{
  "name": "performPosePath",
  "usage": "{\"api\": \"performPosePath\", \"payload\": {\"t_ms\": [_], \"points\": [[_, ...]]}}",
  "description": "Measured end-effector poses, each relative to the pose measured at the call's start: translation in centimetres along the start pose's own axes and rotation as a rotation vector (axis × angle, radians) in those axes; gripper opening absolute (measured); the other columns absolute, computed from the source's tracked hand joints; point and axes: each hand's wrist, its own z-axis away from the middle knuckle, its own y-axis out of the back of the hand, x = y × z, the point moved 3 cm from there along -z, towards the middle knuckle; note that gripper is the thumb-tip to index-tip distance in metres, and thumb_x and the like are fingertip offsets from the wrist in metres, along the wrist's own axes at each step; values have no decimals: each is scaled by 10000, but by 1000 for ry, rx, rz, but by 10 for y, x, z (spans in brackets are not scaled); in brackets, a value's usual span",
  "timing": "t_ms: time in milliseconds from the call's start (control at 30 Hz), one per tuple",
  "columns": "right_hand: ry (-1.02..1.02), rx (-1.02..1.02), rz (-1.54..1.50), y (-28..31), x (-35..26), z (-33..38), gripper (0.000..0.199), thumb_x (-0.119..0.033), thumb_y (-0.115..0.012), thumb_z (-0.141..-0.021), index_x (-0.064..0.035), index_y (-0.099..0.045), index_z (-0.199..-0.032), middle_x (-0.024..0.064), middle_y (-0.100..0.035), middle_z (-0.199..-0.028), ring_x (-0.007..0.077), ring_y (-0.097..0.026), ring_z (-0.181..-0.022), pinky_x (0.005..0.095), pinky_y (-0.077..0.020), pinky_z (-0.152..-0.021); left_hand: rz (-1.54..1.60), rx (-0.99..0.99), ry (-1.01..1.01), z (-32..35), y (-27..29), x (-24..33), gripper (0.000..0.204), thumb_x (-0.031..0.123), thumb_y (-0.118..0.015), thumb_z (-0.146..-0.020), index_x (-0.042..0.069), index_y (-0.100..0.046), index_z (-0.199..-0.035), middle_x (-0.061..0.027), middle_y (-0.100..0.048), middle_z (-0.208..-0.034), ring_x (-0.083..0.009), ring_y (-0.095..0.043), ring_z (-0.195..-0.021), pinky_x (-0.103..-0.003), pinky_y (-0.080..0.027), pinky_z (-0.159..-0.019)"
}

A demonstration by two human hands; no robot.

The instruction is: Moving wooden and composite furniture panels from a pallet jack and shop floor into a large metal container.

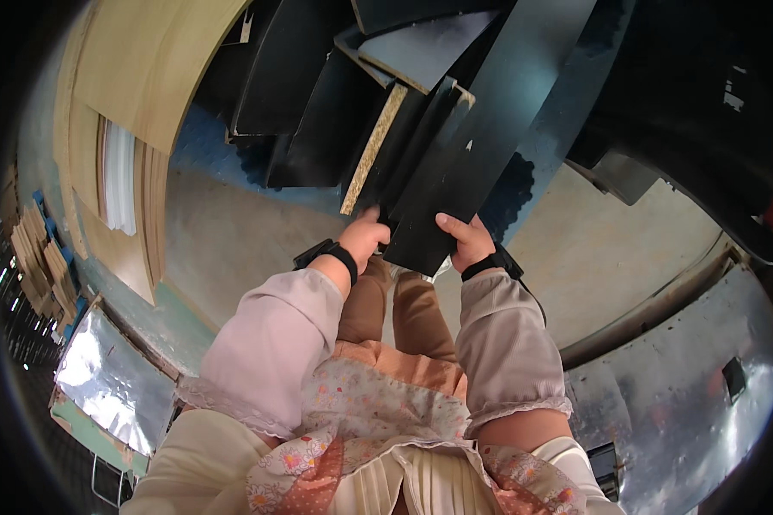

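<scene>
A long black board (481, 129) runs up and away from me, its near end between my two hands. My right hand (469, 239) grips its right edge, thumb flat on the top face and fingers underneath. At the left side of the same end, my left hand (367, 233) is closed against the board's edge; its fingers are partly hidden and slightly blurred. Just beyond the left hand lies a narrow dark piece with a raw chipboard edge (374, 150). More narrow black boards (416, 154) lie between it and the long board.
Several black panels (313, 129) are piled ahead, with a curved-edged piece (429, 51) on top. Pale wooden boards (146, 69) stand at the left. Shiny metal-covered surfaces flank me at left (116, 378) and right (687, 403). Blue, dark-stained sheeting (511, 193) lies under the boards.
</scene>
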Motion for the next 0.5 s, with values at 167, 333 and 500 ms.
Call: {"api": "performPosePath", "payload": {"t_ms": [167,333,500], "points": [[-84,43,-123,23,-12,12,655,-26,-640,-706,-36,-339,-1288,97,-481,-1198,245,-468,-1100,346,-367,-959,116,-177,72,10,-34,14,832,303,-665,-673,-58,-288,-1320,-213,-259,-1370,-308,-277,-1261,-343,-231,-1035],[27,45,-80,27,-20,29,615,4,-597,-716,-57,-365,-1283,78,-488,-1195,227,-472,-1094,339,-376,-939,-444,-155,56,6,-55,33,966,438,-732,-625,-60,-284,-1320,-250,-253,-1348,-333,-254,-1271,-360,-264,-1037],[79,18,46,29,-15,32,659,-19,-620,-725,-61,-327,-1313,62,-488,-1188,194,-459,-1105,315,-354,-952,-247,-134,7,1,-59,25,812,241,-732,-644,-83,-325,-1266,-191,-401,-1244,-280,-416,-1155,-328,-340,-978]]}}
